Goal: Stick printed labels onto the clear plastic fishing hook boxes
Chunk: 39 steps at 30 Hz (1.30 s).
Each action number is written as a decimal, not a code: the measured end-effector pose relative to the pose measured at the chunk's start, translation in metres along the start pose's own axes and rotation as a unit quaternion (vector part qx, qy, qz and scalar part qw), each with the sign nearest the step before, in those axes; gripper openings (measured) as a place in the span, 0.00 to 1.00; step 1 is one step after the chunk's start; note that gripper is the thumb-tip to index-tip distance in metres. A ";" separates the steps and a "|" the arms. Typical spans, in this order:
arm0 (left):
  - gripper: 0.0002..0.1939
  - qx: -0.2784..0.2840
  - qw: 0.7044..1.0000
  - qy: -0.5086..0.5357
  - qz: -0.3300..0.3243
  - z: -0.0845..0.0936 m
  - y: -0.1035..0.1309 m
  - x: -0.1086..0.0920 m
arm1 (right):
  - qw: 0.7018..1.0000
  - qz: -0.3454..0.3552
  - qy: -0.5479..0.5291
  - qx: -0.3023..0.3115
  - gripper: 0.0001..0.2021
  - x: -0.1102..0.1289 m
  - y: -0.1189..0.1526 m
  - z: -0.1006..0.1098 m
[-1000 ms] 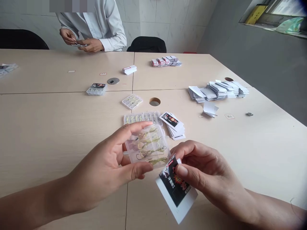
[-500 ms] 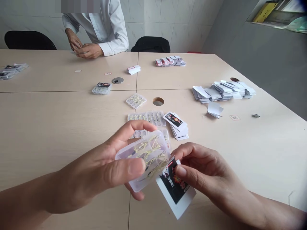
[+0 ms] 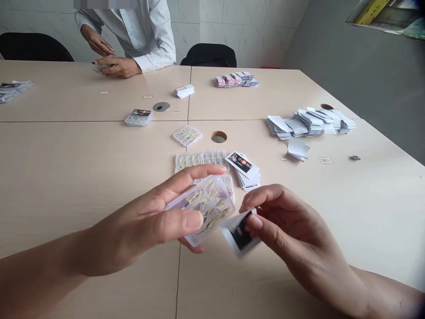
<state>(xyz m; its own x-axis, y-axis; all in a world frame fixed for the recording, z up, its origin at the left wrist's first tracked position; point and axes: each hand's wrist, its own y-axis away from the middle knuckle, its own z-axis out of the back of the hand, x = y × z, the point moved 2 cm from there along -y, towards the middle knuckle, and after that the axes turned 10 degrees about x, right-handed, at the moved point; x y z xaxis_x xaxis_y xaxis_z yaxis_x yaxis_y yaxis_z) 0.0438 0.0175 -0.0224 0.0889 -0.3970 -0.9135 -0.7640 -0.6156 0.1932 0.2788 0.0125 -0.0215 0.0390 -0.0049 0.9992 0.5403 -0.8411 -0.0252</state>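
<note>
My left hand (image 3: 166, 212) is wrapped round a clear plastic box (image 3: 212, 204), thumb across its top. Inside the box's compartments lie yellowish wire pieces with dark ends that look like fishing hooks. Close by on the right, my right hand (image 3: 282, 221) pinches a black-and-white printed card (image 3: 241, 232) between thumb and fingers; the card is tilted and slightly blurred. Beyond my left fingers, similar filled boxes (image 3: 202, 159) lie on the table, partly hidden by that hand. Against them rests a pile of printed cards (image 3: 245, 170).
Another filled box (image 3: 187, 135) and a box with a card (image 3: 138, 117) lie further off. Folded white papers (image 3: 312, 122) are heaped at the right, banded bundles (image 3: 236, 79) behind. A cable hole (image 3: 219, 137) opens mid-table. Across sits a person in a pale shirt (image 3: 142, 35), hands at the table edge.
My right hand has turned the card, drawing it slightly up and apart from the box. The box in my left hand has risen a little. Across the table, the person's hands have separated.
</note>
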 end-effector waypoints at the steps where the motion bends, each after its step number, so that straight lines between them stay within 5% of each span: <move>1: 0.30 0.004 1.000 -0.002 0.007 -0.001 -0.001 0.000 | 1.000 0.007 -0.010 -0.009 0.04 0.000 0.002 0.000; 9: 0.25 -0.007 0.998 -0.036 0.057 -0.018 -0.008 -0.008 | 0.976 0.147 0.145 0.071 0.11 0.012 0.003 -0.004; 21: 0.22 0.034 0.997 -0.058 0.045 -0.020 -0.009 0.010 | 0.975 0.138 0.162 0.068 0.12 0.008 0.006 -0.006; 39: 0.18 -0.016 0.995 -0.095 0.018 -0.028 -0.013 0.004 | 0.971 0.136 0.187 0.056 0.13 0.009 0.006 -0.007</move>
<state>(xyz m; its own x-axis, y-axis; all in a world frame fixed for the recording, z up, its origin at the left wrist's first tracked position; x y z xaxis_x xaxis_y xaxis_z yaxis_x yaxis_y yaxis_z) 0.0716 0.0048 -0.0188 -0.0634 -0.2844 -0.9566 -0.7439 -0.6255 0.2353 0.2768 0.0040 -0.0129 -0.1035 -0.4326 0.8956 0.6408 -0.7176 -0.2726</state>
